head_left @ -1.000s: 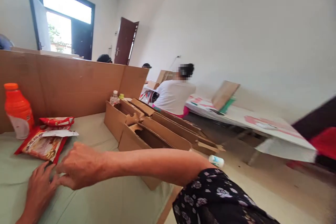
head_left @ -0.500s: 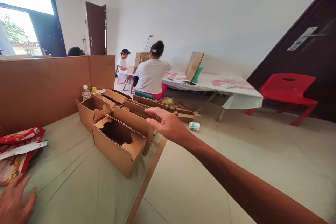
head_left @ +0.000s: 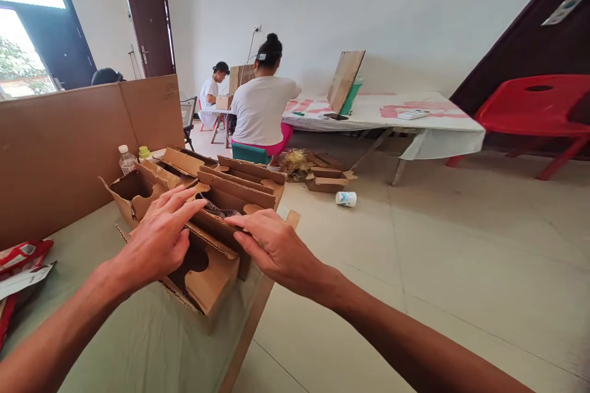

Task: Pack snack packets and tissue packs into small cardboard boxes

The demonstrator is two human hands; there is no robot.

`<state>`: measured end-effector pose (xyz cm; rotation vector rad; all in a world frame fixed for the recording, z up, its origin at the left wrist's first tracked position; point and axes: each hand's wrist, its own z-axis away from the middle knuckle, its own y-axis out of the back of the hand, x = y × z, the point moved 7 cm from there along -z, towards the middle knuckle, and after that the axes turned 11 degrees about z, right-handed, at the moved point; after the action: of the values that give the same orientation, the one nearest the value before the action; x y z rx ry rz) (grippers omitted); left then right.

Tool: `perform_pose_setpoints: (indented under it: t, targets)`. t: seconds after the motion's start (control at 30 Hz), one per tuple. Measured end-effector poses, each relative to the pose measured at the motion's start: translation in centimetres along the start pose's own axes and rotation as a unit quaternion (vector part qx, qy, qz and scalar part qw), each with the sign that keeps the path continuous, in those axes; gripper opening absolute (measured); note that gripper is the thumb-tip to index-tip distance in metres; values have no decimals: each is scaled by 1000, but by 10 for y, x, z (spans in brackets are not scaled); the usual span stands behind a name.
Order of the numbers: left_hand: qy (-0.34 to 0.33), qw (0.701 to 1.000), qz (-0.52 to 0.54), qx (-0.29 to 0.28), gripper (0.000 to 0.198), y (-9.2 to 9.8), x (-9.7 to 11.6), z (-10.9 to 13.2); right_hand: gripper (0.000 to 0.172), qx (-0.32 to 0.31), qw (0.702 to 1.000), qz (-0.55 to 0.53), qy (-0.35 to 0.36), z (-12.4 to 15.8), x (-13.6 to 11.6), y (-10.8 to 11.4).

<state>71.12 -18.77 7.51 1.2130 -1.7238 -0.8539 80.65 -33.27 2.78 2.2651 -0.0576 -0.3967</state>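
Several open brown cardboard boxes stand close together on the covered table. Over the nearest cardboard box [head_left: 214, 285] my left hand [head_left: 161, 233] reaches with its fingers stretched out and thumb apart, close to the rim of the second box. My right hand [head_left: 270, 239] pinches the right end of that second cardboard box [head_left: 216, 227], fingers over the rim and thumb on the near side. Something dark with pale markings [head_left: 214, 206] shows inside the row behind. My wrist and fingers partly cover the nearest box.
A tall cardboard panel [head_left: 69, 141] bounds the table's left side. Near it are a clear bottle [head_left: 126, 159] and red packets [head_left: 21, 261]. On the floor lie a paper cup [head_left: 345, 199] and cardboard scraps [head_left: 327, 180]. Co-workers [head_left: 260, 110] sit beyond; a red chair [head_left: 530, 107] stands right.
My left hand has moved from beside the red packets to over the boxes. My right hand has come lower, onto the second box's rim. The view has shifted slightly.
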Motion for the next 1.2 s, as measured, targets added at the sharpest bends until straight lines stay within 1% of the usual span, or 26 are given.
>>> perform_pose_setpoints:
  t: [0.03,0.1,0.17,0.23,0.27,0.3,0.37,0.4,0.43,0.5,0.57,0.63,0.67,0.73,0.87,0.93,0.97,1.0,1.03,1.07,1.1,1.13,1.17,1.2]
  targets:
    - [-3,999,1,-34,61,-12,-2,-11,33,-7,1000,-15,3,-1,1,1]
    - [0,997,1,-83,52,-32,-7,-23,34,-38,998,-52,-8,-7,7,3]
    - [2,995,4,-101,40,-43,-11,-26,34,-86,993,-67,-47,-22,20,3]
    - [4,995,6,-98,34,-47,-12,-22,32,-155,984,-22,-86,-41,35,-3]
    - [5,996,7,-94,33,-47,-13,-20,33,-206,974,22,-90,-50,40,-11]
    - [6,996,7,-90,32,-47,-14,-17,37,-264,958,72,-86,-58,44,-20]
    - [7,996,6,-84,28,-46,-14,-14,43,-365,916,151,-70,-68,48,-45]
    - [7,997,5,-82,27,-47,-14,-13,43,-395,899,175,-66,-71,48,-57]
    - [7,997,3,-82,27,-48,-14,-13,40,-410,890,191,-66,-73,48,-69]
    - [8,997,-4,-81,27,-50,-13,-14,34,-406,887,210,-74,-76,45,-88]
    - [8,997,-14,-82,29,-51,-11,-15,30,-393,888,225,-79,-76,43,-100]
    - [5,996,-22,-86,30,-52,-10,-16,29,-381,889,238,-86,-77,44,-102]
    - [2,996,-25,-91,30,-53,-9,-16,28,-374,890,246,-92,-78,45,-98]
    - [-4,995,-28,-100,33,-55,-10,-16,27,-354,892,261,-104,-83,49,-81]
    - [5,993,-35,-114,32,-63,-11,-15,25,-288,910,278,-106,-92,49,-25]
    - [21,992,-31,-120,28,-65,-7,-14,32,-242,926,274,-97,-90,49,3]
    - [27,992,-24,-122,26,-63,-4,-13,41,-217,936,262,-90,-88,50,14]
    - [36,992,-17,-122,24,-59,-2,-13,52,-199,946,244,-81,-87,52,22]
    - [46,992,-9,-120,21,-52,-1,-11,56,-170,975,135,-56,-87,49,26]
    - [54,992,1,-110,22,-41,0,-8,57,-155,987,13,-28,-88,46,27]
    - [63,994,10,-92,25,-28,-1,-2,59,-173,985,-18,-3,-87,44,24]
    - [78,995,27,-58,28,-12,-3,8,59,-187,980,-58,24,-88,39,21]
    - [97,994,46,-12,30,6,-7,23,58,-205,974,-79,48,-88,33,17]
    - [122,990,63,38,28,22,-12,45,56,-224,968,-91,70,-87,25,14]
